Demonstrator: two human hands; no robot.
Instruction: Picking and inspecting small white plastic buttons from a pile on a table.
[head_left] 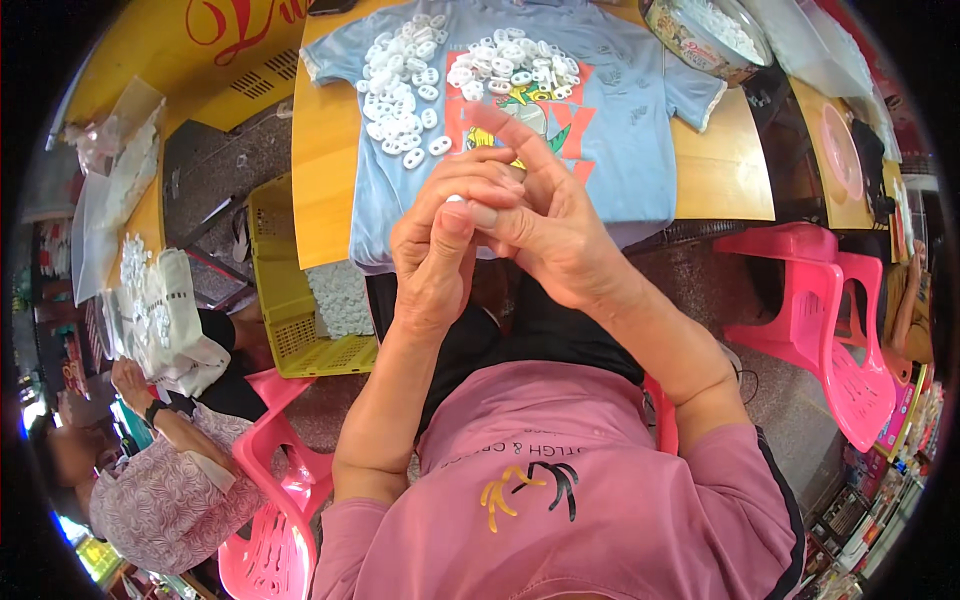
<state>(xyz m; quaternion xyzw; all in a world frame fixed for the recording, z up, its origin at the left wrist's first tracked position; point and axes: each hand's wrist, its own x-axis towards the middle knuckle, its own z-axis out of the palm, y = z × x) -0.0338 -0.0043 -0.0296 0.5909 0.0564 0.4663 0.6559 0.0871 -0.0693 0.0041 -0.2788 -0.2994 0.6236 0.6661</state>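
Head view: my left grip [430,238] is pinched on a small white piece [455,198], which shows at the thumb tip; my right grip [562,235] meets it just beside, but I cannot tell whether that one is clamped on anything. Judging by the white two-holed pieces [395,105] on the blue shirt [625,170] covering the desk [725,170], it should be light, stiff, rather slippery, best held by its edges.

Ahead-left of the fingers [530,143], a long heap of white pieces [395,100] blocked the way; straight ahead stood a second heap [500,62]. To their right, the blue shirt [630,150] left a flat, open path, until a round tin [700,60] obstructed it far ahead-right.
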